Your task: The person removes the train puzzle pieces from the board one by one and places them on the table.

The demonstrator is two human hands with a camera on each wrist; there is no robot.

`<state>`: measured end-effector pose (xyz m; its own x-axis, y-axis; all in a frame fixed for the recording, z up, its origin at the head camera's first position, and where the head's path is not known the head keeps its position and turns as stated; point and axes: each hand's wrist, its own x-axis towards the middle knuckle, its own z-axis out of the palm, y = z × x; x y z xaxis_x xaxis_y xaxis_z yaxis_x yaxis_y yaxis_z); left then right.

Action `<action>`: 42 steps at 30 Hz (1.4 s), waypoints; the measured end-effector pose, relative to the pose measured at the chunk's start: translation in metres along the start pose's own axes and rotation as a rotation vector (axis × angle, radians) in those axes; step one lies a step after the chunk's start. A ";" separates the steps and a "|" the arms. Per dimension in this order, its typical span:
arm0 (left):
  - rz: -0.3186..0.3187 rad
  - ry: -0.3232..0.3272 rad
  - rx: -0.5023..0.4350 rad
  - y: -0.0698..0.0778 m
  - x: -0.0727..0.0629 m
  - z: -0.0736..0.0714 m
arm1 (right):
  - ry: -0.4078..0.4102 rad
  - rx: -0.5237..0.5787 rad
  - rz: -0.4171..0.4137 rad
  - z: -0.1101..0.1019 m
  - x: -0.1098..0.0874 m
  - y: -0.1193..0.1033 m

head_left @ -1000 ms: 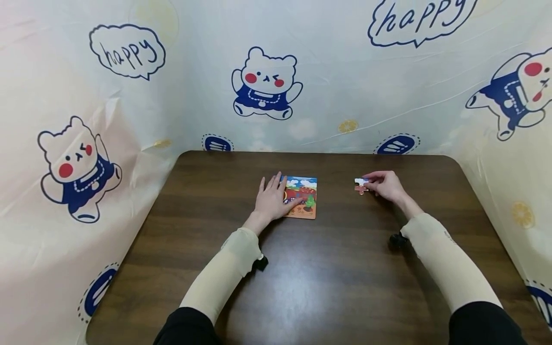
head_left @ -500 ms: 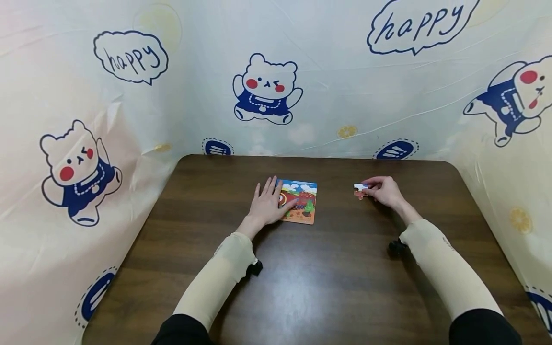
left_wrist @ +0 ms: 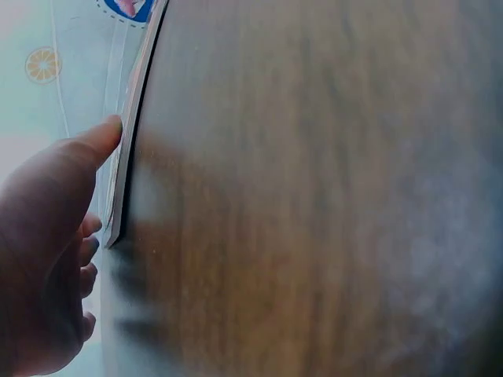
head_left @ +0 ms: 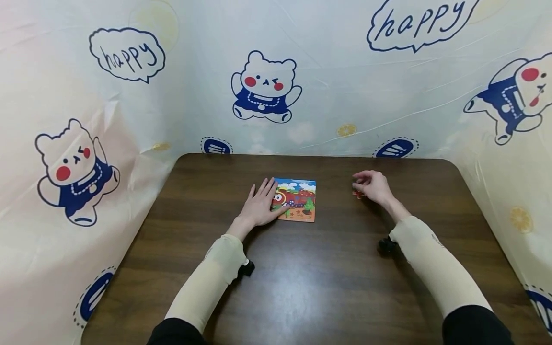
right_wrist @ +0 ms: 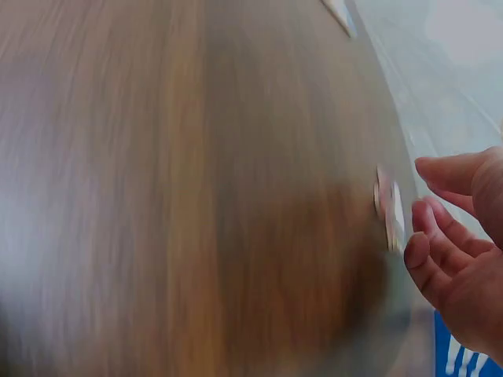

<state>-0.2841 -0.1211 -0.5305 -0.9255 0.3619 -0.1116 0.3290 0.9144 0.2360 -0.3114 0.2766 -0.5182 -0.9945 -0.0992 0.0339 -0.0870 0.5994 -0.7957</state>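
Observation:
A square picture puzzle [head_left: 301, 192] with a cartoon scene in blue, red and orange lies flat on the table. My left hand [head_left: 258, 208] rests on its left side, fingers spread and thumb [left_wrist: 102, 137] across the lower part. To the right, my right hand [head_left: 374, 187] is just above a small jigsaw piece [head_left: 357, 193], mostly hidden under the fingers in the head view. In the right wrist view the thumb and fingers stand apart, and the jigsaw piece lies beyond the fingertips [right_wrist: 420, 245]; whether it is one piece or two joined, I cannot tell.
The brown wooden table [head_left: 293, 268] has rounded far corners. A pale cloth [head_left: 189, 86] printed with bears hangs behind it and at both sides. A small black device [head_left: 247, 268] sits at the left wrist, another black device [head_left: 386, 247] at the right.
My right hand has let go of the jigsaw piece, its fingers parting, and has shifted slightly left over it. My left hand and the picture puzzle have moved a little left.

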 end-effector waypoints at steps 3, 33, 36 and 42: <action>0.000 -0.004 0.003 -0.002 -0.001 0.001 | -0.048 0.054 -0.005 0.013 0.005 -0.012; -0.006 0.001 -0.003 -0.002 -0.004 0.002 | -0.485 0.482 0.380 0.078 0.035 -0.090; -0.009 -0.003 0.000 -0.002 -0.004 0.002 | -0.521 0.545 0.424 0.080 0.034 -0.093; -0.015 -0.010 0.008 -0.003 -0.002 0.003 | -0.538 0.549 0.444 0.083 0.037 -0.097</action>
<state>-0.2823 -0.1240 -0.5340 -0.9285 0.3495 -0.1253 0.3162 0.9212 0.2266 -0.3347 0.1490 -0.4895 -0.7554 -0.3913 -0.5256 0.4778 0.2200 -0.8505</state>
